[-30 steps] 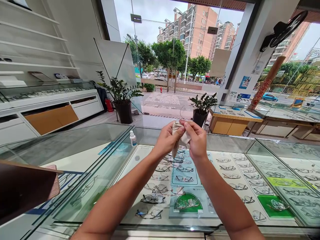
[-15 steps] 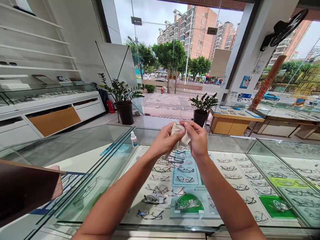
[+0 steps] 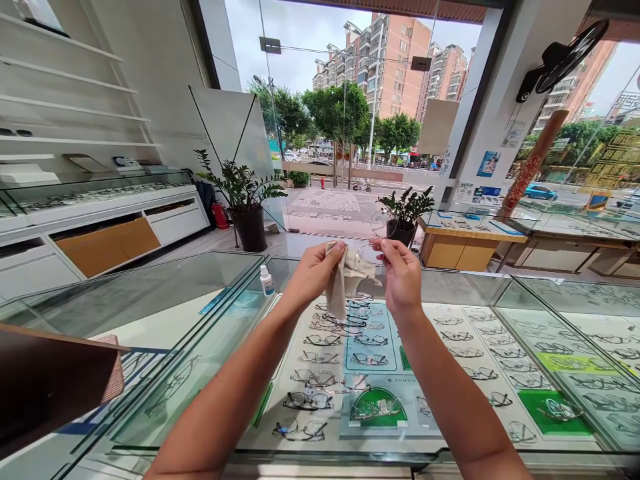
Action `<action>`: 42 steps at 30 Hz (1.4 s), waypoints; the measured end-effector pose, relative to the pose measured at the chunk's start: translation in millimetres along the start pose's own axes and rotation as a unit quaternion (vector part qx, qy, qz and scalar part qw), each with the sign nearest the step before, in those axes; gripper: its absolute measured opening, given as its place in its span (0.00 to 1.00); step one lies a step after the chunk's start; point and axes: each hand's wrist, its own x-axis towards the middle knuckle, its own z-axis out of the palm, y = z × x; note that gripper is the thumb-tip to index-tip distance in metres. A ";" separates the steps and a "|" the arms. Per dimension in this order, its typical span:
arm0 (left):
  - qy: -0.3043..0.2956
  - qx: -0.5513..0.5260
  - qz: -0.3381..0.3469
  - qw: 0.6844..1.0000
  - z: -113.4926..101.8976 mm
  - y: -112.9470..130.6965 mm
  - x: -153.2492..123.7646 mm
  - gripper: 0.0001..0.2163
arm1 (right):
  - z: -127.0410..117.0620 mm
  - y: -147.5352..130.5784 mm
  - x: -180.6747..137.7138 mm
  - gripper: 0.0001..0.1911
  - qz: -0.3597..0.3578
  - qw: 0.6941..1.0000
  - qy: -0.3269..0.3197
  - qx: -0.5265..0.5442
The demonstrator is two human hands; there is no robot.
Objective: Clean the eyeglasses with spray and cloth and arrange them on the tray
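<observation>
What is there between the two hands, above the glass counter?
In the head view, a beige cloth hangs from the left hand, and clear eyeglasses held by the right hand span the gap.

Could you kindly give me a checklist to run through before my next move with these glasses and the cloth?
1. Left hand has a firm grip on the beige cleaning cloth: ok, it is pinched at the top and the rest hangs down.
2. Right hand holds the thin-rimmed clear-lensed glasses: ok, pinched at the fingertips.
3. Cloth clear of the lenses: cannot tell, they overlap in this view.
4. Lenses free of smudges: cannot tell.
5. Small white bottle with a blue label upright on the glass display counter, apart from both hands: ok.
</observation>
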 end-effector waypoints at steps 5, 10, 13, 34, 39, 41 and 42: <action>0.027 0.174 -0.005 0.984 -33.6 -13.6 15.2 0.22 | -11.0 -7.5 10.1 0.09 0.030 0.999 -0.011 -0.019; 0.040 0.353 -0.048 0.934 -60.8 -31.1 29.3 0.13 | -17.4 -12.8 14.9 0.10 0.047 0.997 -0.044 -0.040; 0.058 0.424 -0.089 0.899 -73.5 -42.3 35.8 0.15 | -19.4 -15.4 16.6 0.10 0.060 0.996 -0.060 -0.039; -0.061 0.397 0.141 0.905 -67.7 0.0 9.1 0.33 | -34.0 -23.8 23.9 0.12 0.154 0.952 -0.261 -0.030; -0.055 0.353 0.265 0.896 -36.5 27.7 -13.6 0.39 | -42.0 -28.5 27.9 0.10 0.176 0.934 -0.309 -0.014; -0.036 0.365 0.282 0.887 -27.9 30.1 -17.9 0.36 | -44.5 -28.9 29.3 0.10 0.179 0.925 -0.334 -0.019; -0.032 0.368 0.289 0.884 -24.6 30.3 -19.0 0.34 | -45.4 -28.7 29.9 0.11 0.180 0.921 -0.344 -0.024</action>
